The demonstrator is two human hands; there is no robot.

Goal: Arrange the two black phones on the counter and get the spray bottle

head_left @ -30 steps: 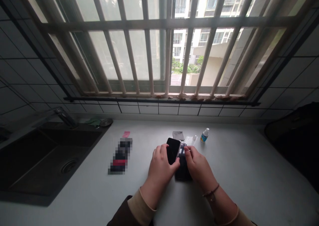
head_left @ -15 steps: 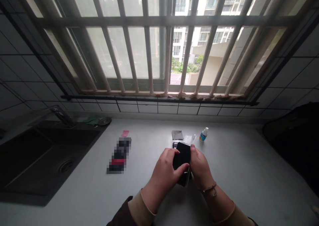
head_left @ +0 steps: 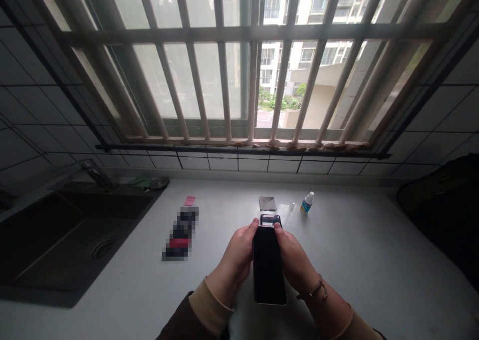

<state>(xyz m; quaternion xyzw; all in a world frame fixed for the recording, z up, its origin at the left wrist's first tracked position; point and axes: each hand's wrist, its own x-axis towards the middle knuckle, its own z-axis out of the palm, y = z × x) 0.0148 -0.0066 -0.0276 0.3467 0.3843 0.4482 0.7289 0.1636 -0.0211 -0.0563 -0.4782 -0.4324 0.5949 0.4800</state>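
Note:
A black phone [head_left: 268, 267] with a dark screen faces up between both my hands, lifted above the white counter [head_left: 359, 260]. My left hand [head_left: 234, 257] grips its left edge and my right hand [head_left: 295, 262] grips its right edge. Just beyond the phone's far end, a dark phone case or second device [head_left: 270, 219] lies on the counter, mostly hidden by the phone.
A small white bottle [head_left: 307, 203] with a blue label and its cap [head_left: 293, 206] stand behind, next to a grey cloth [head_left: 267, 203]. A blurred dark package [head_left: 180, 232] and pink slip [head_left: 189, 200] lie left. A dark sink [head_left: 67, 235] sits far left, a black bag [head_left: 445, 210] at right.
I have turned the phone from standing on edge over the dark item to lying flat, screen up, and drawn it closer to me. Both hands moved back with it.

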